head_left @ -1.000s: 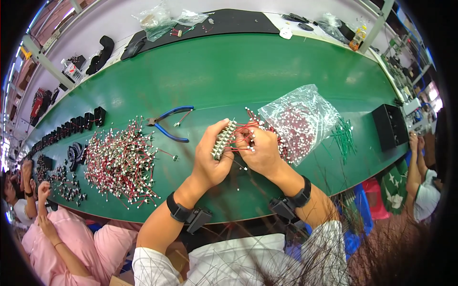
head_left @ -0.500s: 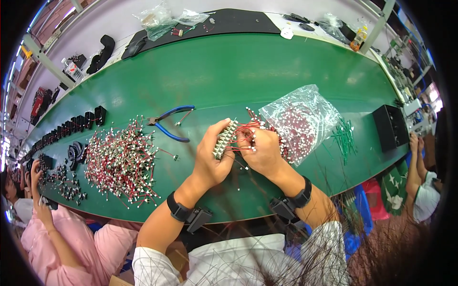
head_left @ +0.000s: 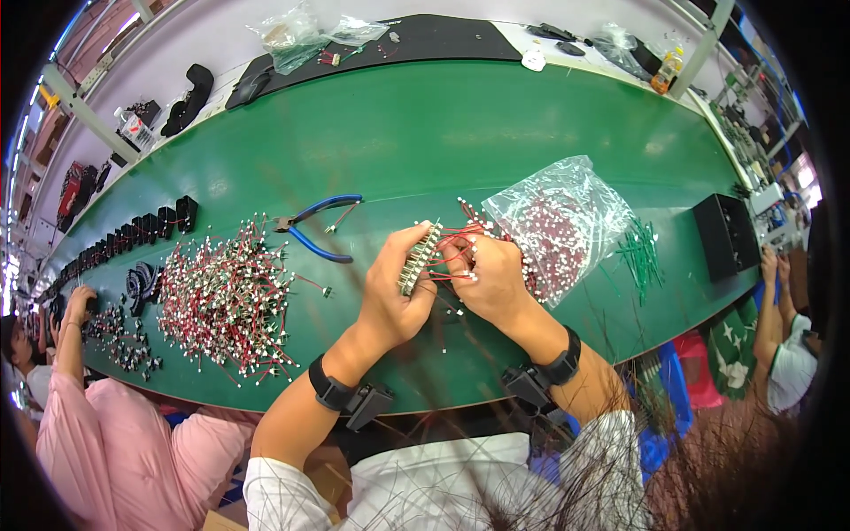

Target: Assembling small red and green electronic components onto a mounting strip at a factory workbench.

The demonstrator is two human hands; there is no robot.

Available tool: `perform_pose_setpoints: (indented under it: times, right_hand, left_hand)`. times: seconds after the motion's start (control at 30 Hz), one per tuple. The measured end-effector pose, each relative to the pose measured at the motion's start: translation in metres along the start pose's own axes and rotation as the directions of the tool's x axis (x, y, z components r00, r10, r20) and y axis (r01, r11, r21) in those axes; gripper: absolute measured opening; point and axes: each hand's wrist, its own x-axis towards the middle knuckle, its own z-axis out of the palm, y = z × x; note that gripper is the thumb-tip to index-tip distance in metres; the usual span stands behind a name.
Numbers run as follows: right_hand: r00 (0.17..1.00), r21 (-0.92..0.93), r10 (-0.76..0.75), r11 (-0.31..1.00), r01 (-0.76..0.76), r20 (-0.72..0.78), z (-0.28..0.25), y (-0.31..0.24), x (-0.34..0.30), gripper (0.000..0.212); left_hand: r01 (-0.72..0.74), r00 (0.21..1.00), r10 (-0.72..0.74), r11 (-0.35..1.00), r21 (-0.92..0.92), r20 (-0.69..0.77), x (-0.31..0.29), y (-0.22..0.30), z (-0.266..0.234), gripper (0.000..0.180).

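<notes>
My left hand is closed around a strip of small pale circuit boards, held tilted above the green table. Red wires with white connector ends run from the strip toward my right hand. The fingers of that hand are curled in at the wires, with the fingertips partly hidden. Just beyond it lies a clear plastic bag full of white-tipped red wires, some spilling out at its left side. To the left of my hands rests a big pile of wired boards.
Blue-handled cutting pliers lie beyond the pile. Green wires and a black box are at the right. Black housings stand in a row at the left, where a co-worker's hand reaches over small black parts.
My hands stay almost in place, with the right fingers shifting slightly at the wires. The co-worker at the left has moved an arm, its hand now lower over the table.
</notes>
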Motion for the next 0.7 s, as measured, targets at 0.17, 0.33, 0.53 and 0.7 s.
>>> perform_pose_setpoints:
  times: [0.17,0.33,0.53,0.7]
  right_hand:
    - [1.000,0.015,-0.021,1.000,0.021,-0.011,-0.001,0.000,0.001,0.008]
    - [1.000,0.023,-0.006,1.000,0.006,-0.004,0.000,0.003,-0.001,0.009]
    - [1.000,-0.017,0.029,0.999,-0.029,-0.013,0.001,0.001,0.003,0.014]
    - [0.985,-0.094,0.140,0.987,-0.130,0.106,0.004,-0.002,0.003,0.019]
  left_hand:
    - [-0.003,1.000,0.003,1.000,0.000,0.007,-0.001,-0.002,0.000,0.059]
    - [-0.014,0.999,0.013,1.000,0.022,0.032,0.000,-0.001,-0.002,0.059]
    - [0.103,0.988,-0.120,0.981,-0.163,-0.097,0.000,-0.004,0.002,0.053]
    - [0.204,0.937,-0.269,0.939,-0.276,-0.222,0.002,-0.020,-0.003,0.055]
